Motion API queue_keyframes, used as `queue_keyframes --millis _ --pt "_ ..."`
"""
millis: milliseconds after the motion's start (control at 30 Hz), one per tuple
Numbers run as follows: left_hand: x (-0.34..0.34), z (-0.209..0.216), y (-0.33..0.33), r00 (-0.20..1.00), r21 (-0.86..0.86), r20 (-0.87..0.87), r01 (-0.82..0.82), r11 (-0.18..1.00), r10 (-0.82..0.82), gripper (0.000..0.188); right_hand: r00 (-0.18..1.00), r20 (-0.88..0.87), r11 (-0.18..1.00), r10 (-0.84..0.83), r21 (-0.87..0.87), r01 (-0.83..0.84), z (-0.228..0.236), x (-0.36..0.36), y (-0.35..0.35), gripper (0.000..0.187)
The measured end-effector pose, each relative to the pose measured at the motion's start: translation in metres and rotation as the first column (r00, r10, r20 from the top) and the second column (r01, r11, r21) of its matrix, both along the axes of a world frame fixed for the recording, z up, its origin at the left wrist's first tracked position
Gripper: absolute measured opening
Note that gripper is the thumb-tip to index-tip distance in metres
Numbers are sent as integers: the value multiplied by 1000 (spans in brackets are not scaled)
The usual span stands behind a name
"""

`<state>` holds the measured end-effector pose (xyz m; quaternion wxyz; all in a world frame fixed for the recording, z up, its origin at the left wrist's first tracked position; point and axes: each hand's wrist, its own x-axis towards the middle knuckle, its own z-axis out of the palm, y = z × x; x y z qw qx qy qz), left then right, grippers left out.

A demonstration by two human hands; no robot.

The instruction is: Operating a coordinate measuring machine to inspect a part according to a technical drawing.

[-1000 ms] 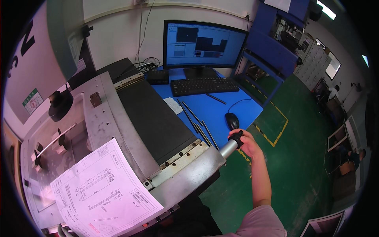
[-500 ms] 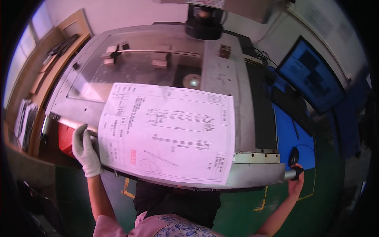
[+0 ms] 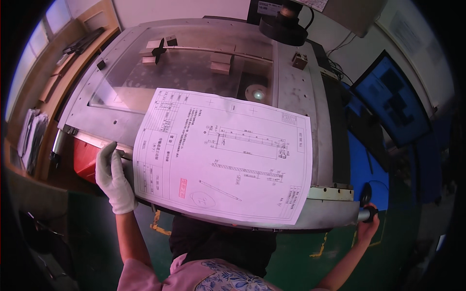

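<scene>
My left hand (image 3: 115, 182), in a white glove, is at the left front edge of a grey measuring machine (image 3: 121, 109). Its fingers are curled, and a small dark part shows beside the thumb; what they hold is mostly hidden. At the right front corner, my bare right hand (image 3: 368, 228) is closed around a black knob (image 3: 371, 213) on a silver shaft. A printed technical drawing (image 3: 228, 160) with a red stamp lies across the front of the machine. Behind it, a long thin rod (image 3: 218, 51) spans two support blocks (image 3: 221, 64) on the glass stage.
A black lens head (image 3: 283, 31) hangs above the stage, and a light spot (image 3: 258, 95) glows below. On the right are a monitor (image 3: 392, 97), a keyboard (image 3: 364, 127) and a mouse (image 3: 365, 193). Papers (image 3: 33, 138) stand on the left shelf; a red object (image 3: 85, 160) is beneath it.
The whole view has shifted, so the machine and drawing appear farther right and higher. Both hands keep their places at the machine's front corners.
</scene>
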<state>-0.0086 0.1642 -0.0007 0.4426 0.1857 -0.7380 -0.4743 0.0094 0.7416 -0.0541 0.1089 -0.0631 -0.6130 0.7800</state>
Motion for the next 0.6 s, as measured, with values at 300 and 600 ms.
queue_keyframes --millis 300,600 --pt "2 4 -3 999 49 42 -13 999 11 19 1000 17 1000 0 -26 1 2 -3 -6 51" --pt "3 1 -4 999 71 41 11 997 -14 19 1000 0 1000 -20 5 20 1 -1 -6 52"
